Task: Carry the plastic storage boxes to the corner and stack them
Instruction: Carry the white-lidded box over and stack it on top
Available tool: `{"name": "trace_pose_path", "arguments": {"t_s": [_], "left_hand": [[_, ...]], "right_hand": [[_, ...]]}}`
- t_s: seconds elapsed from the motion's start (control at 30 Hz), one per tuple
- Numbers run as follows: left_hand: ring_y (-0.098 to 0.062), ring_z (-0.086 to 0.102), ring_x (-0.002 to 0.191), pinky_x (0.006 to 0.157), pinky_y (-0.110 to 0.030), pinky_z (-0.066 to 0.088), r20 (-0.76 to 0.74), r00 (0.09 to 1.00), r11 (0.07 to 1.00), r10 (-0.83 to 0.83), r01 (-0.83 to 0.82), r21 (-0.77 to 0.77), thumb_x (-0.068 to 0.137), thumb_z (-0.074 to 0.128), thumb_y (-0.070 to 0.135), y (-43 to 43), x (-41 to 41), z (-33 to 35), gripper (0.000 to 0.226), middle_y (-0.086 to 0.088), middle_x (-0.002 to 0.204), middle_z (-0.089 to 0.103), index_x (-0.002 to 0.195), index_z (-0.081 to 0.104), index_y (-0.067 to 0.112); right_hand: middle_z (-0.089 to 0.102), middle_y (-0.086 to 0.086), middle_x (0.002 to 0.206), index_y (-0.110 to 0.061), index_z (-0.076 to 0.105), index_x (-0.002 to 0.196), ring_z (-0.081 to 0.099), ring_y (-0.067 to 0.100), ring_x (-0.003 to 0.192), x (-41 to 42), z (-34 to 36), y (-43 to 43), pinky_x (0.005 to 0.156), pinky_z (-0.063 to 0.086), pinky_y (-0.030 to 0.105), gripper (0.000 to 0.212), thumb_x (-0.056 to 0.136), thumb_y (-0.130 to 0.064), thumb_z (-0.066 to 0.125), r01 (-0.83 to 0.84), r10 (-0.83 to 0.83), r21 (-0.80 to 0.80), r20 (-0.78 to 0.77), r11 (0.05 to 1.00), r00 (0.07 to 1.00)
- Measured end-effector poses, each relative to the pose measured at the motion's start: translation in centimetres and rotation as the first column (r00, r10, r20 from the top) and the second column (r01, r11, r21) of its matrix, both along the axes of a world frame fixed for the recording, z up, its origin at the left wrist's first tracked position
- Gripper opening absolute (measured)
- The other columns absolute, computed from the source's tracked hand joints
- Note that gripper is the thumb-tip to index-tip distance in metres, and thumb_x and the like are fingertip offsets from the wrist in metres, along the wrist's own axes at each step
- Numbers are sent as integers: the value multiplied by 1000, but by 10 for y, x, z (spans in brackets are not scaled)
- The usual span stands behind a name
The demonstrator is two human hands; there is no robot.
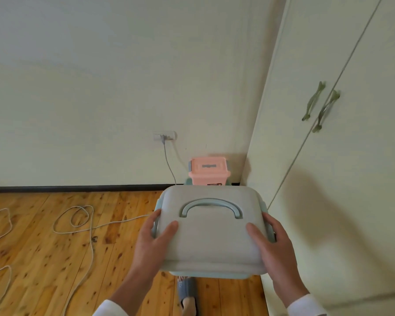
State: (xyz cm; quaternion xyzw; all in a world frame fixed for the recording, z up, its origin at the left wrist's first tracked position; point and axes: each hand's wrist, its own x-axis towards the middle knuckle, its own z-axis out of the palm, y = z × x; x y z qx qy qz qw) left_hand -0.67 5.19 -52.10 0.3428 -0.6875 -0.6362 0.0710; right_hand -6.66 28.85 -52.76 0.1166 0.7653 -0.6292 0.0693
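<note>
— What have the fingers point(170, 227) got hold of?

— A grey box point(211, 245), held up off the floor point(43, 247). The left hand point(154, 244) clasps its left side, thumb flat on the lid and the other fingers wrapped round the edge. The right hand point(277, 249) does the same on the right side. Both hands are closed round the box.

— How does the box sit between them?

— About level, lid up. Its curved blue-green handle point(211, 207) lies folded flat on the lid, beyond both thumbs and untouched. A pale green rim shows along the near bottom edge.

— And further out?

— Beyond the far edge of the held box, a pink box point(209, 171) stands in the corner, where the wall meets the wardrobe point(328, 167). A bit of pale green shows under its left side; what that is I cannot tell, since the grey box hides the rest.

— Anything else?

— A socket point(164, 135) on the wall left of the pink box, with a cable point(78, 222) running down and looping across the wooden floor. Below the held box, a foot in a grey slipper point(187, 291).
</note>
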Motion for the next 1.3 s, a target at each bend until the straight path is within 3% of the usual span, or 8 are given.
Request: {"name": "trace_pose_path", "arguments": {"t_s": [0.2,0.47,0.77,0.93,1.1,1.2,1.3], "left_hand": [[-14,58,98,64,-26,50,-1,1000,1000,-26,26,15,85,68,43,-48,-108,-16,58,2,126,51,138,43,43],[-13,55,105,67,-24,47,-26,997,997,-73,72,-22,83,68,46,-115,-234,-17,58,6,129,49,136,44,44],[-12,53,104,67,-23,46,16,995,995,-102,101,21,85,68,42,-133,-326,-36,57,6,129,47,136,43,44],[-15,54,105,72,-29,51,39,994,995,-103,102,16,86,68,39,-134,-390,-54,58,5,128,47,137,40,46],[-21,54,110,91,-44,52,73,993,996,-88,89,-3,84,72,32,-136,-455,-73,71,1,131,49,145,34,38],[-20,54,109,84,-37,53,117,989,996,-90,89,18,84,73,30,-137,-496,-93,79,1,132,48,149,28,35],[-23,54,114,93,-43,52,122,989,997,-79,77,25,83,74,27,-139,-515,-105,82,-3,137,48,151,28,30]], "right_hand": [[53,-12,125,-43,52,125,55,13,108,-108,-8,-46,88,52,39,49,80,-48,71,31,-31,15,-3,999,1000],[52,-16,124,-53,50,119,54,11,107,-226,-10,-106,90,52,45,47,77,-52,71,50,-51,51,15,997,999],[52,-9,128,-40,49,131,53,17,109,-321,-19,-122,89,51,43,55,81,-45,70,20,-27,116,60,993,998],[52,-6,130,-37,48,132,53,20,111,-394,-36,-123,89,51,44,56,81,-44,71,-51,34,163,108,985,994],[48,-5,137,-35,34,144,50,22,117,-466,-57,-123,96,48,45,74,81,-44,71,-120,85,211,168,970,982],[48,-1,140,-28,30,147,50,23,118,-511,-79,-126,95,47,43,77,83,-41,70,-166,114,238,218,957,969],[49,1,137,-25,31,148,50,21,111,-530,-91,-130,92,48,40,76,84,-41,69,-197,141,233,239,952,961]]}}
